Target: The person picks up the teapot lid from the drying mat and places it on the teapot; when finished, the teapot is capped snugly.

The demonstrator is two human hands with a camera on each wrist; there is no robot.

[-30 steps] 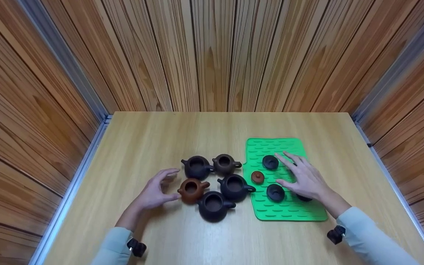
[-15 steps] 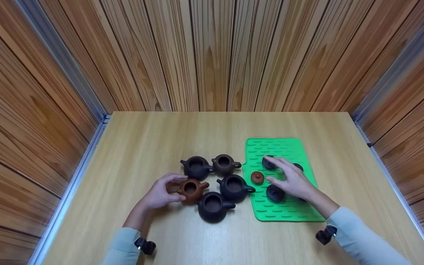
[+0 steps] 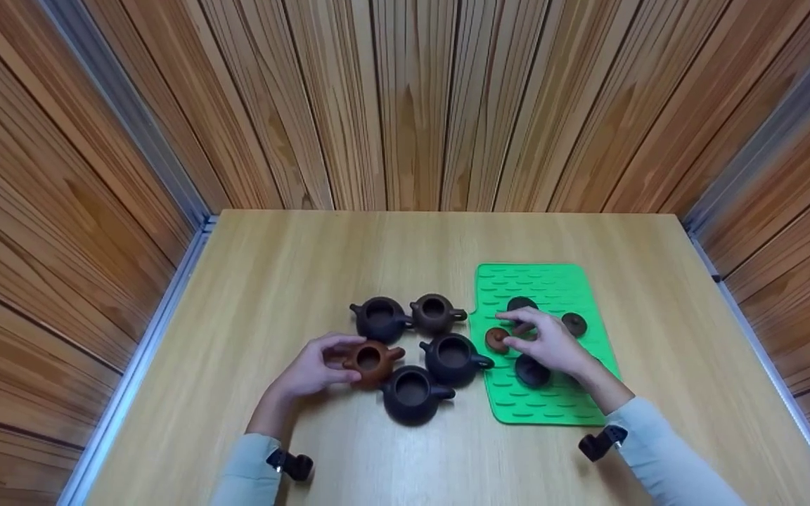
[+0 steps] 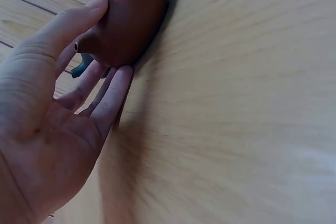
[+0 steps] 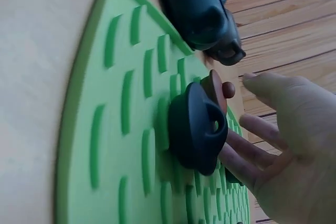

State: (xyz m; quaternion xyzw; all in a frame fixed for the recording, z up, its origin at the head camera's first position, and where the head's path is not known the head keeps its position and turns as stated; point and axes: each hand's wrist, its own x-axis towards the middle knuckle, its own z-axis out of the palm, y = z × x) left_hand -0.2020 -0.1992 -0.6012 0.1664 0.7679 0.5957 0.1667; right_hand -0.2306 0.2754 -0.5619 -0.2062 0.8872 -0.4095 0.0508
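My left hand holds a reddish-brown teapot from its spout side, thumb and fingers on opposite sides. In the left wrist view the thumb touches the teapot body; the pot stands lidless on the table. My right hand hovers over a green mat, fingers spread around a small reddish-brown lid. The right wrist view shows the thumb apart from this lid's round knob. A black lid lies just below the hand, another black lid just beyond the fingers.
Lidless dark teapots stand close together: two at the back, one beside the mat, one at the front. The green mat also bears a dark brown lid. Wood-panelled walls enclose the table.
My left hand has moved right from beside the reddish-brown teapot and taken hold of it. My right hand has moved left over the reddish-brown lid, uncovering the dark brown lid.
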